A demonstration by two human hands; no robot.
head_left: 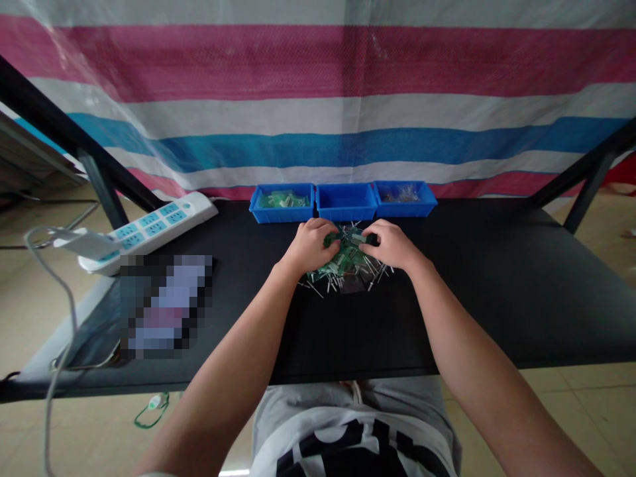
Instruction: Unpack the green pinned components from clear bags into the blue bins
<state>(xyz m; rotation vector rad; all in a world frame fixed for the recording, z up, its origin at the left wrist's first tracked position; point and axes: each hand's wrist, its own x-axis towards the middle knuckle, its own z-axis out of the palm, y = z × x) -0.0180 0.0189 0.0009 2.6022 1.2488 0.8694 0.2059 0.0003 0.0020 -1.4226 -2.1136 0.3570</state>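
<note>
A heap of small green circuit boards [342, 263] mixed with thin metal-legged parts [370, 270] lies on the black table. My left hand [313, 244] is at the heap's left side, its fingers curled in and the thumb bent towards them. What it holds, if anything, is hidden among the green pieces. On the opposite side, my right hand [391, 245] has thumb and index finger closed in a pinch at the heap's upper right. A small pale piece shows by those fingertips, too small to name. Both hands are just in front of the blue bins.
Three blue bins stand in a row at the back: the left bin [283, 216] holds green pieces, the middle bin [346, 213] is beside it, and the right bin [407, 210] holds small parts. A white power strip [199, 211] and a blurred-out phone-like object [169, 301] lie left.
</note>
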